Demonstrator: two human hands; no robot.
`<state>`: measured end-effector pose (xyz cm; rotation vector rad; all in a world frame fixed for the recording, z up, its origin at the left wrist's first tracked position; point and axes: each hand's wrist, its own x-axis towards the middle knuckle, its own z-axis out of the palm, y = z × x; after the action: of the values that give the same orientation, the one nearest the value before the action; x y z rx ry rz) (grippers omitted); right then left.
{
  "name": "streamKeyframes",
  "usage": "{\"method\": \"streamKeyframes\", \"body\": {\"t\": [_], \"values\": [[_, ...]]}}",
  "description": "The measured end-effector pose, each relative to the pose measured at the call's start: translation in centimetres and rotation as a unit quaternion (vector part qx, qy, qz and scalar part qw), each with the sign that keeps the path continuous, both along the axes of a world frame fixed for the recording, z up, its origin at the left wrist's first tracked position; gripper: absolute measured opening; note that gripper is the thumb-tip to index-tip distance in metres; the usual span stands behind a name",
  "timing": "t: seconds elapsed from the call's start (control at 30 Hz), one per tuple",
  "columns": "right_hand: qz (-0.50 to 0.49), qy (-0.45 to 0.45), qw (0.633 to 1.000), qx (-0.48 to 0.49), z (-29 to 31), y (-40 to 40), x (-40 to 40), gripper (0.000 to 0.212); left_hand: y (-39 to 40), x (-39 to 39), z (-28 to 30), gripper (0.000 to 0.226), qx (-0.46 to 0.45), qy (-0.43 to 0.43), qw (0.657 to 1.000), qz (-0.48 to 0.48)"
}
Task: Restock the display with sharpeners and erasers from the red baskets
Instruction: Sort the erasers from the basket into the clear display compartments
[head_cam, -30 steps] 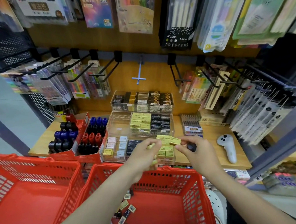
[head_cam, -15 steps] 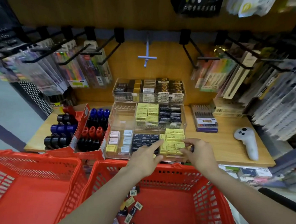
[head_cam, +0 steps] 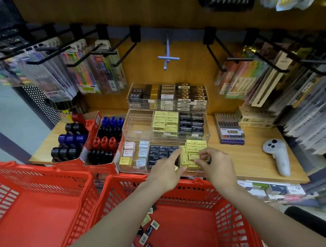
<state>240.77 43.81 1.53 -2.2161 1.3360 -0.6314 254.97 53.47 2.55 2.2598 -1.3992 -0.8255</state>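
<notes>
Since earlier frame: my hands dropped from mid-air into front tray. Right hand pinches yellow eraser into stack; left hand spread, forefinger steadying. Few erasers left in right basket; left basket looks empty.

Red baskets, yellow erasers

Honestly nothing here is readable. The yellow eraser boxes and black boxes in the clear display trays have print on them, same with the hanging pen packs and the black pack up top, but it's all too blurry to make out.
</notes>
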Motion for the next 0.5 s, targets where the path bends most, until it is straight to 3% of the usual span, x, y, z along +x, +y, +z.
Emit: {"method": "streamKeyframes", "body": {"t": [0.27, 0.4, 0.47, 0.5], "values": [[0.004, -0.005, 1.0, 0.003, -0.1, 0.0, 0.7, 0.02, -0.1, -0.2, 0.7, 0.047, 0.002, 0.033, 0.999, 0.021], [-0.037, -0.074, 0.994, 0.064, 0.7, 0.1, -0.1, 0.018, -0.1, 0.0, 0.7, 0.053, 0.019, 0.054, 0.998, 0.022], [-0.145, -0.184, 0.951, 0.201, 1.5, 0.0, -1.0, 0.025, -0.1, 0.1, 0.9, 0.06, 0.028, 0.073, 0.996, 0.033], [-0.2, -0.277, 0.888, 0.308, 2.2, 0.1, -1.5, 0.026, 0.0, 0.1, 1.0, 0.062, 0.028, 0.08, 0.995, 0.043]]}}
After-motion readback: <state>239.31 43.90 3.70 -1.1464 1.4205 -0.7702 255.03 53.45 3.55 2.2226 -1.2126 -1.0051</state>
